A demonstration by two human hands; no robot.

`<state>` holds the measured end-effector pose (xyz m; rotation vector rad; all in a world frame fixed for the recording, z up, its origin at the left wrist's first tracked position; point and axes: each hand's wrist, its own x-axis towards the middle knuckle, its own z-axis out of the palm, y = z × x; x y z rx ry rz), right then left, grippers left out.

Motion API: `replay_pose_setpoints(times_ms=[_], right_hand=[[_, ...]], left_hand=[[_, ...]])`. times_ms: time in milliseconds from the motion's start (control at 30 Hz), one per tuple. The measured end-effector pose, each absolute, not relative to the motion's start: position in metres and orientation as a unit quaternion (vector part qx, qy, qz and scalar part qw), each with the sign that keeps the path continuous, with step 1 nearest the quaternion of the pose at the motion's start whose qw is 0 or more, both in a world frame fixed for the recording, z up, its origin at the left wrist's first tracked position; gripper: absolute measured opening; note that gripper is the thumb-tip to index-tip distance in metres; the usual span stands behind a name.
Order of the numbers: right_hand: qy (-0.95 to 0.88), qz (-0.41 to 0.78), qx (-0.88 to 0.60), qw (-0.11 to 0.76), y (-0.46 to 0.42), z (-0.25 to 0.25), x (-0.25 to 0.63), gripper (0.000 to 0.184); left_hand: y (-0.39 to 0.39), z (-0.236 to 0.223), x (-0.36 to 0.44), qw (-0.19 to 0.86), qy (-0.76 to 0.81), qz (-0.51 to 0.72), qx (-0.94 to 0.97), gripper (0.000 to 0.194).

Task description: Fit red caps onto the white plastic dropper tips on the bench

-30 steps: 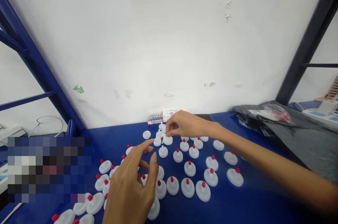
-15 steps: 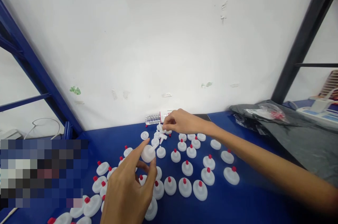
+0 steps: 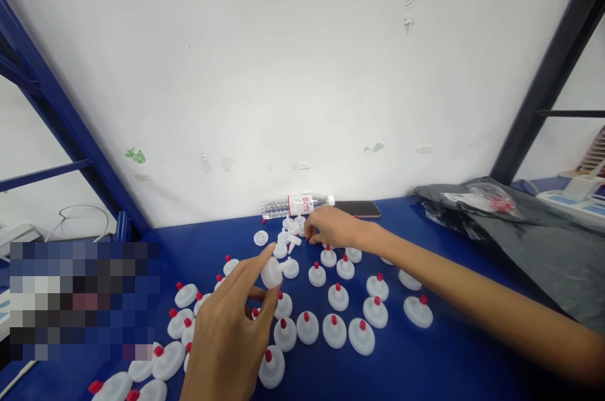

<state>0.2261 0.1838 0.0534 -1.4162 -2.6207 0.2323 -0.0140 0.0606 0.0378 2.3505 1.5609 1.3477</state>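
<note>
My left hand [image 3: 229,325] pinches a white nozzle lid [image 3: 271,272] between thumb and fingers; its bare spout points right and carries no red tip. Farther back, my right hand [image 3: 333,226] reaches down to the table, fingertips closed around a small red cap [image 3: 309,239]. Beside those fingertips lies a cluster of white lids without caps [image 3: 293,241]. Around both hands many white lids with red caps stand on the blue table, such as the red-capped lid [image 3: 334,330] in front. One flat white lid [image 3: 260,238] lies apart at the back left.
A clear water bottle [image 3: 274,208] lies along the wall, with a dark phone [image 3: 363,209] to its right. Dark plastic bags [image 3: 510,243] cover the right side. A blue metal post [image 3: 75,117] rises at left. The lower left is pixelated.
My right hand has moved slightly right and down from the uncapped lids to the red cap, uncovering the bottle's label and neck. My left hand keeps hold of its lid.
</note>
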Motion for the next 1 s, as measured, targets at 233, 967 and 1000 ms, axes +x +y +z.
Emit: replay_pose_setpoints(times_ms=[233,967,1000], right_hand=[[-0.876,0.098,-0.463,0.095,0.180,0.060,0.227,0.011],[-0.786,0.504,-0.250,0.257,0.132,0.122,0.211,0.020],[-0.787,0.500,-0.254,0.258,0.133,0.122,0.211,0.020]], left_hand=[[0.060,0.039,-0.013,0.027,0.535,0.407,0.740,0.034],[0.058,0.047,-0.011,0.022,0.566,0.406,0.718,0.046],[0.058,0.047,-0.011,0.019,0.568,0.404,0.716,0.046]])
